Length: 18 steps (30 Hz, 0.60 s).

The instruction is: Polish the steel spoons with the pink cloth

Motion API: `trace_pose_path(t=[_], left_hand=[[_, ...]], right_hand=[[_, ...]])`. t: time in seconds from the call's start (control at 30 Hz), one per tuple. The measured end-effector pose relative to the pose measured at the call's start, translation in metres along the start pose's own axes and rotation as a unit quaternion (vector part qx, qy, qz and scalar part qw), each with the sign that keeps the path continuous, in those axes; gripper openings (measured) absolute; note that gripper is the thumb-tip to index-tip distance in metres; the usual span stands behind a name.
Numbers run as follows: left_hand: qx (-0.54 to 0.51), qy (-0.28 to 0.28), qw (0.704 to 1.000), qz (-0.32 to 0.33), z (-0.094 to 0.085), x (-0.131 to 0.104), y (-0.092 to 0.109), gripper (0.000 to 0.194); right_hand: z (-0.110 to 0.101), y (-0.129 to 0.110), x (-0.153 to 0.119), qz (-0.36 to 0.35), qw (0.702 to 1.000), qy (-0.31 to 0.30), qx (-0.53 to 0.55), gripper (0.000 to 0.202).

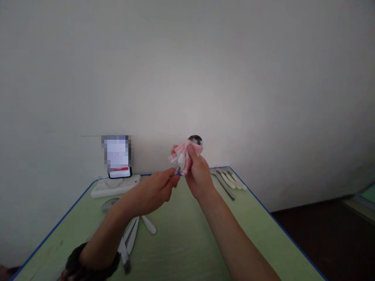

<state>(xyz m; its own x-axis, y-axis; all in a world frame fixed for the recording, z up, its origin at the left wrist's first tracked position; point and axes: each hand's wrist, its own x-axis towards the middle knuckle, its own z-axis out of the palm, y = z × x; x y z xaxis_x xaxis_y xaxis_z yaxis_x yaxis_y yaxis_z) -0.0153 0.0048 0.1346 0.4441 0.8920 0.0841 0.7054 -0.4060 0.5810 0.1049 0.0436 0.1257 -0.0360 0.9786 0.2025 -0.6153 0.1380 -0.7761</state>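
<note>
My left hand point(164, 185) grips the thin metal handle of a ladle point(195, 139), whose round shiny bowl shows beyond the cloth. Wrapped around the ladle's middle is a pink and white cloth point(184, 158), which hides most of the handle. My right hand point(199, 169) is closed on this cloth, thumb on top, pressing it against the ladle. Both hands are raised above the far edge of the table, close to each other.
On the green table point(181, 242) with a blue edge, several utensils with pale handles point(131, 234) lie at the left, partly under my left forearm. Several spoons or forks point(230, 181) lie at the right. A phone point(118, 156) stands on a white block point(117, 185) by the wall.
</note>
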Motion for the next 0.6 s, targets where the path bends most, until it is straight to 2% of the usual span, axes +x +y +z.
trace_pose_path(t=[0.13,0.23,0.33,0.43,0.5,0.6], left_hand=[[-0.002,0.004,1.000,0.000,0.002,0.003,0.000,0.024],[-0.002,0.007,1.000,0.001,0.004,0.008,-0.005,0.025],[0.008,0.025,1.000,-0.005,0.003,0.012,-0.014,0.028],[0.038,0.050,0.998,-0.030,-0.002,0.014,-0.027,0.030],[0.048,0.067,0.995,-0.050,-0.006,0.015,-0.034,0.031],[0.037,0.068,0.995,-0.056,-0.007,0.016,-0.038,0.031]], right_hand=[[-0.001,0.007,0.000,0.008,1.000,-0.004,-0.015,0.034],[-0.010,0.010,0.006,0.012,0.999,-0.014,-0.041,0.036],[-0.030,0.013,0.016,0.022,0.990,-0.006,-0.139,0.039],[-0.057,0.015,0.023,0.021,0.964,-0.001,-0.265,0.039],[-0.073,0.017,0.025,0.039,0.939,-0.034,-0.341,0.032],[-0.088,0.018,0.026,0.108,0.900,-0.156,-0.392,0.026]])
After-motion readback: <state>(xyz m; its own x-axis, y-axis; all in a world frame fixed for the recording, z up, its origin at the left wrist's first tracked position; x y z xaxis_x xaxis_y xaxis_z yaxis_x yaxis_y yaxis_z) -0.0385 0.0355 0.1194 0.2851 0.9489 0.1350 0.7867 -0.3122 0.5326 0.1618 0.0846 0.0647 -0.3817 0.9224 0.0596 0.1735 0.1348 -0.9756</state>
